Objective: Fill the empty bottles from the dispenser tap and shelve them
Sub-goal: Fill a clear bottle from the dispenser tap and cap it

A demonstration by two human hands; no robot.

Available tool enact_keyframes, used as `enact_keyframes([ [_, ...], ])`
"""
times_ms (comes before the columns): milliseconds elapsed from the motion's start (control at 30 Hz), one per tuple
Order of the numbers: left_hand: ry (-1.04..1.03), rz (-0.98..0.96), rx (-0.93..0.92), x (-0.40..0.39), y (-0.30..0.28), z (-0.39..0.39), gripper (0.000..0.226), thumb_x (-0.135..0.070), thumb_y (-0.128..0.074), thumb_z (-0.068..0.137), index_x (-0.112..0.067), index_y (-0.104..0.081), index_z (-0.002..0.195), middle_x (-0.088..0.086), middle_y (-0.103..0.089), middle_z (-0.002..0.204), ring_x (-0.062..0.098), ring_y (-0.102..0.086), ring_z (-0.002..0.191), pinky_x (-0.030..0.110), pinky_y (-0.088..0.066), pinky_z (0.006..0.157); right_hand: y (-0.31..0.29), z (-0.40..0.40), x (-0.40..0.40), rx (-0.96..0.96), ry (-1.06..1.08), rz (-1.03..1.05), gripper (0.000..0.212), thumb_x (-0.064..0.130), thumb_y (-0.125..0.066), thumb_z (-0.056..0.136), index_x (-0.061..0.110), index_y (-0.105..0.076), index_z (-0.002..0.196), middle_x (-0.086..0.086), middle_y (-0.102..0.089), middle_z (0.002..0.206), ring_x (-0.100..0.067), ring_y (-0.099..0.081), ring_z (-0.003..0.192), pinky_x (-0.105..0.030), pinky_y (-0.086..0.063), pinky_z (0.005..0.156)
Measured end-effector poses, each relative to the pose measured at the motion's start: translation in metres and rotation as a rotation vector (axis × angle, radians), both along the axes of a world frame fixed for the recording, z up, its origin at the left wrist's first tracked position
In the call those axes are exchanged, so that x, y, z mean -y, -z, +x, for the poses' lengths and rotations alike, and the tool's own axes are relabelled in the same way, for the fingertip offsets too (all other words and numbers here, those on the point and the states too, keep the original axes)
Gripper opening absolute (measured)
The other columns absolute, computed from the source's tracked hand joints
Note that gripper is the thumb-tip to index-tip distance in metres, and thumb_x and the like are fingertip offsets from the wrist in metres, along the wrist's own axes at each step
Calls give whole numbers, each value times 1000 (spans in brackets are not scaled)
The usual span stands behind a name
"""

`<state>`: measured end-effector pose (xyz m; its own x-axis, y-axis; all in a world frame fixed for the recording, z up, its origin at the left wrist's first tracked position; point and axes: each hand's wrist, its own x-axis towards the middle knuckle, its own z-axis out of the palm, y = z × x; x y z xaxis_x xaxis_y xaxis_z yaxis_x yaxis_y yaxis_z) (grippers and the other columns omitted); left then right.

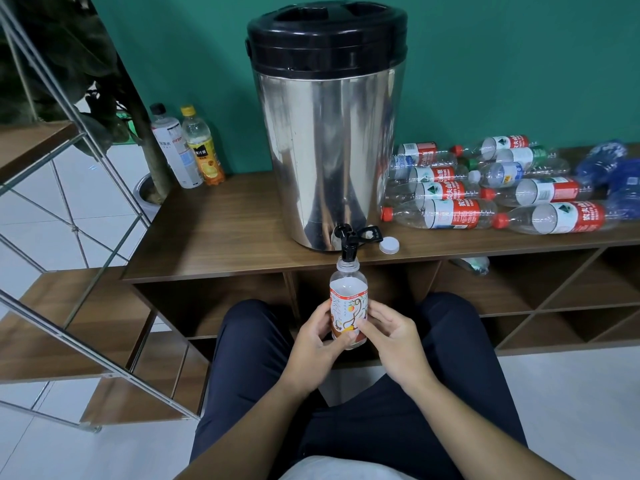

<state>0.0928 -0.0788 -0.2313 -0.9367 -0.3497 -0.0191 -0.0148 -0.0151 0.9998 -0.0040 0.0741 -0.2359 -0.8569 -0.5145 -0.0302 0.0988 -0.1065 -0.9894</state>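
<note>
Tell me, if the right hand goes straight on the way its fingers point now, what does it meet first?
The right hand already holds the small labelled bottle, fingers pointing left. Past the bottle, it would probably meet the left hand gripping the other side, though depth is unclear.

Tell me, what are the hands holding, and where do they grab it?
Both hands, left hand and right hand, hold one small bottle upright under the dispenser tap. Their grip is on its lower labelled body.
</note>
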Motion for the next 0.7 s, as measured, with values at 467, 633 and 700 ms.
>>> enact_keyframes([
  [467, 5, 13, -2, 0, -1, 0, 69, -2, -78, 104, -20, -50, 164, 2, -71, 152, 23, -64, 145, 35, -59, 112, 1, -1, -1, 16, -6, -19, 41, -6, -70, 102, 13, -72, 138, -3, -80, 130, -23, -75, 125, -42, -61, 107],
  [633, 6, 25, -15, 0, 0, 0, 68, -2, -78, 104, -19, -50, 164, 5, -71, 151, 26, -65, 144, 38, -59, 112, 2, -1, -1, 4, -14, -24, 39, -5, -69, 103, 12, -72, 138, -4, -80, 131, -25, -75, 126, -41, -60, 107],
  [700, 7, 33, -20, -1, -1, 0, 68, -1, -77, 104, -18, -50, 164, 5, -71, 151, 27, -65, 144, 36, -60, 110, 1, 0, -1, 4, -14, -27, 39, -5, -69, 103, 12, -72, 138, -4, -80, 130, -25, -75, 126, -40, -61, 107],
])
